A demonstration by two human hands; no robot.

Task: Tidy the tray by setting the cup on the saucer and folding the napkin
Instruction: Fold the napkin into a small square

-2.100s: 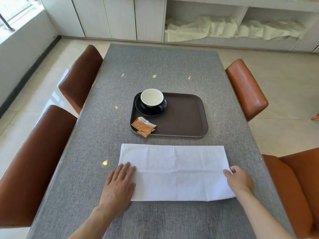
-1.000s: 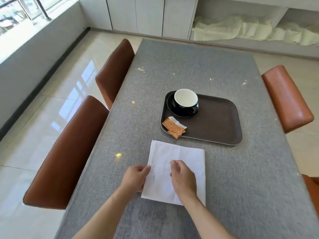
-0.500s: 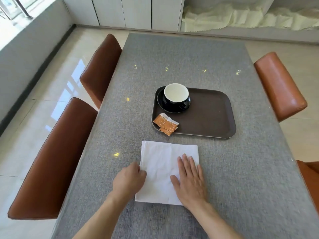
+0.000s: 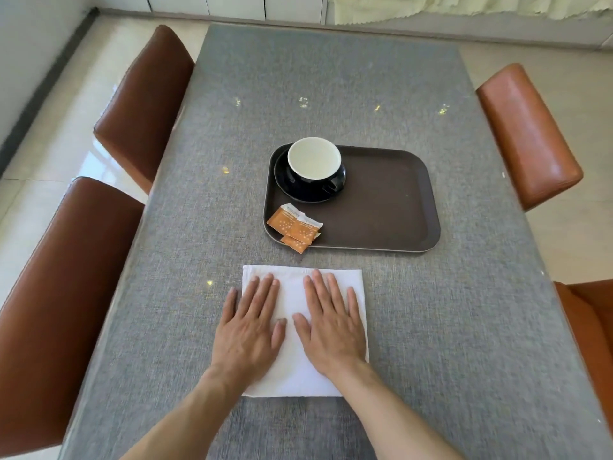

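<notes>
A white napkin [image 4: 292,327], folded into a near square, lies on the grey table in front of the tray. My left hand [image 4: 248,330] and my right hand [image 4: 331,327] both rest flat on it, palms down, fingers spread. Behind it stands a dark brown tray [image 4: 391,207]. In the tray's far left corner a black cup with a white inside [image 4: 314,162] sits upright on a black saucer [image 4: 288,189], handle toward the right.
Orange sugar packets [image 4: 293,227] lie at the tray's near left corner, one overhanging the rim. Brown leather chairs stand on the left [image 4: 66,293], [image 4: 142,101] and on the right [image 4: 527,134], [image 4: 590,333]. The grey table [image 4: 331,78] stretches beyond the tray.
The napkin went from a long strip to a near square. My left hand has since opened from a loose fist and both hands now lie flat on the napkin.
</notes>
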